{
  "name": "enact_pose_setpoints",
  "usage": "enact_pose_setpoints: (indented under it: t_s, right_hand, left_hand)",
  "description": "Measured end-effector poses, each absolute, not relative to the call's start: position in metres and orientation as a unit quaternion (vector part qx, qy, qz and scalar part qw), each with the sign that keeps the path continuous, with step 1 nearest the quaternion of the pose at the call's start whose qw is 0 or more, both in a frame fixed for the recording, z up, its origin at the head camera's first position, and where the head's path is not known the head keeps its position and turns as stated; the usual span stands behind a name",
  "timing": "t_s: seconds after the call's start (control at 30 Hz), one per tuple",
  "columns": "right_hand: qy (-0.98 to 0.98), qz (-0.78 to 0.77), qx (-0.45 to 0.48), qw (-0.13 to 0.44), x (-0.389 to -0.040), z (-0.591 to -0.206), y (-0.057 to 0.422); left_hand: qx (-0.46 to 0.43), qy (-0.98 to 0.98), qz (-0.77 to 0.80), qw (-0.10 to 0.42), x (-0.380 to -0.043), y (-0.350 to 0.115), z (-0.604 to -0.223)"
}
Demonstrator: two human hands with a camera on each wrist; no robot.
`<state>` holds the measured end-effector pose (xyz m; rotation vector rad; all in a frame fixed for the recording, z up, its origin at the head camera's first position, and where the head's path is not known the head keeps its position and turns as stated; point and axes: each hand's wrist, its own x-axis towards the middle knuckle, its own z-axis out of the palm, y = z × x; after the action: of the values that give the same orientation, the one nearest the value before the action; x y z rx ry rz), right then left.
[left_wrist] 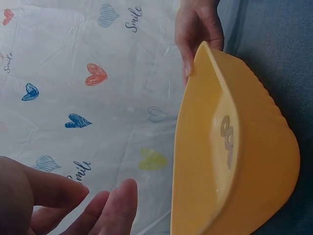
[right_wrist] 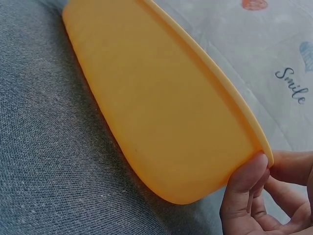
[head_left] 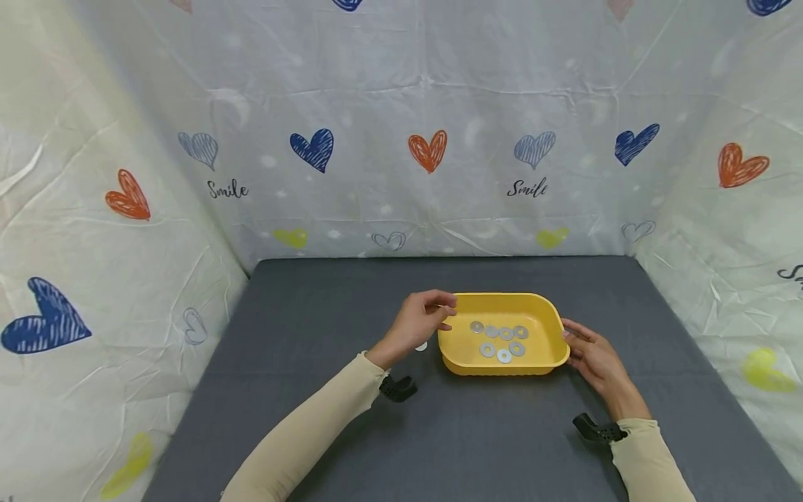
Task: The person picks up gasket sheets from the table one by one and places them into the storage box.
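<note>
A yellow plastic tray (head_left: 502, 300) with raised walls stands on the dark table, and several flat metal washers (head_left: 505, 355) lie on its bottom. My left hand (head_left: 422, 322) hovers at the tray's left rim, fingers loosely bent. Nothing shows between its fingertips (left_wrist: 128, 196) in the left wrist view. At the tray's right end, my right hand (head_left: 599, 362) pinches the rim; the right wrist view has the thumb (right_wrist: 250, 171) against the outer wall and other fingers at the rim. Another pale round piece (head_left: 422, 346), partly covered by the left hand, lies on the table left of the tray.
A dark grey cloth (head_left: 314, 307) covers the table. White sheets printed with hearts (head_left: 376, 84) hang behind it and along both sides. Black straps (head_left: 398, 388) sit at both wrists.
</note>
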<state>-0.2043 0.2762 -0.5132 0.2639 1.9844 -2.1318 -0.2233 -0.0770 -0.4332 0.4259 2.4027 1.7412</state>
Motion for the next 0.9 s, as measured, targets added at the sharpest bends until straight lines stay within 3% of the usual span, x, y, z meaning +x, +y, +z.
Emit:
enact_pose_setpoints:
  t_s: [0.3,0.9]
  right_hand:
    - [0.677,-0.723,0.093,0.1,-0.203,-0.513,0.275]
    - [0.655,-0.743,0.09,0.106,-0.204,-0.513,0.277]
  left_hand:
    - [0.16,0.819,0.551,0.024,-0.216,-0.093,-0.44]
    - [0.16,0.869,0.453,-0.119,-0.216,-0.134,-0.477]
